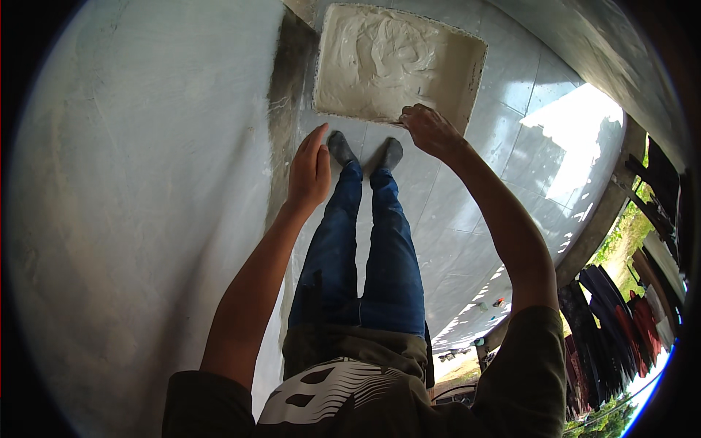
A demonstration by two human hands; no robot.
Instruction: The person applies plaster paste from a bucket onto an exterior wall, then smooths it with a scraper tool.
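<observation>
A wide rectangular tray (pixel 475 80) lies on the floor in front of my feet. Wet, off-white plaster-like paste (pixel 380 55) fills most of it, smeared in ridges, with a thinner coat along its right side. At the tray's near edge is my right hand (pixel 431 131), its fingers closed in a grip. A thin edge shows by the fingertips, but I cannot make out what it belongs to. My left hand (pixel 310 171) is raised beside the wall, fingers stretched out and holding nothing. Whether it touches the wall I cannot tell.
A pale grey wall (pixel 161 146) rises close on my left, with a dark, rough strip (pixel 285 87) low down. My feet (pixel 391 153) in grey socks stand on grey floor tiles (pixel 467 197). Clothes (pixel 613 328) hang outside at the right, beyond a sunlit floor patch (pixel 577 146).
</observation>
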